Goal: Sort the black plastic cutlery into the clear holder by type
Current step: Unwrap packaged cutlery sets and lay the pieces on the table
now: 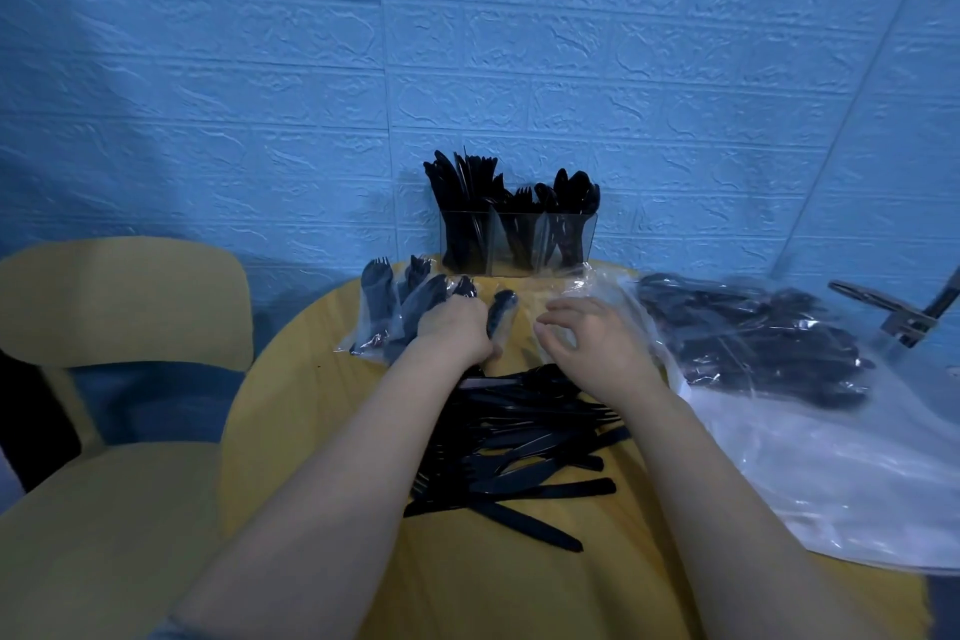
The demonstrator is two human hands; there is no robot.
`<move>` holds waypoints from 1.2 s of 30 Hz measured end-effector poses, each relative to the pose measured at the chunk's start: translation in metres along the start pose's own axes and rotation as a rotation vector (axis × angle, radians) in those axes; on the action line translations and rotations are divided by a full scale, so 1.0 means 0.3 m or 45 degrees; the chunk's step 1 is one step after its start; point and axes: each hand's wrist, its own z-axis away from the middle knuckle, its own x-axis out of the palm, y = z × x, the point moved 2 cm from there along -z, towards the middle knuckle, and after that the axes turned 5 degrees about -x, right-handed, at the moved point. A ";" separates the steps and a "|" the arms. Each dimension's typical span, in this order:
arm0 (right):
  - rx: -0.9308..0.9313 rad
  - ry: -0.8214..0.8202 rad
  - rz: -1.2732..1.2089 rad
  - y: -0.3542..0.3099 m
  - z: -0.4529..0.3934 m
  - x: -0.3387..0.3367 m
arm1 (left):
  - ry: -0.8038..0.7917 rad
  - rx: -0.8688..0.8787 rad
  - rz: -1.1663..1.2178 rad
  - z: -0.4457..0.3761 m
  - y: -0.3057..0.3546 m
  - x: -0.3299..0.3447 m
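Flanking two hands (524, 333), one three-compartment holder (517, 239)

The wall (467, 42) is blue with an embossed brick pattern, and the round table (311, 379) and the chair (119, 296) beside it are both mustard yellow. All the cutlery is black: the loose pile (524, 447) on the table, the pieces standing in the clear holder (519, 239), the wrapped spoon (501, 312) and the bundles in clear, glossy plastic bags (753, 343) with white glints. At the far right edge a metal bracket (893, 312) shows dull silver-grey.
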 end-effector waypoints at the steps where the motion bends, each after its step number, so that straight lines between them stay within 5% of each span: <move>1: -0.002 0.002 -0.005 0.001 0.000 0.001 | -0.003 -0.012 -0.030 -0.011 0.005 0.000; 6: 0.003 0.034 -0.070 0.009 0.004 0.006 | 0.055 -0.104 0.118 -0.038 -0.017 -0.014; 12: 0.033 0.075 -0.213 0.009 -0.002 0.004 | 0.269 -0.113 0.834 0.024 -0.070 -0.076; 19: 0.435 0.111 -1.137 -0.052 -0.016 -0.051 | -0.251 -0.046 1.769 0.135 -0.058 -0.084; 23: 0.560 -0.018 -1.763 -0.069 -0.015 -0.063 | -0.440 0.048 1.888 0.185 -0.038 -0.057; 30: 0.503 0.224 -1.972 -0.068 -0.026 -0.101 | -0.637 0.164 2.149 0.205 -0.033 -0.046; 33: 0.516 0.340 -1.929 -0.073 -0.020 -0.108 | -0.553 0.220 2.125 0.205 -0.032 -0.054; 36: 0.511 0.404 -1.882 -0.081 -0.018 -0.110 | -0.208 0.248 1.969 0.195 -0.037 -0.046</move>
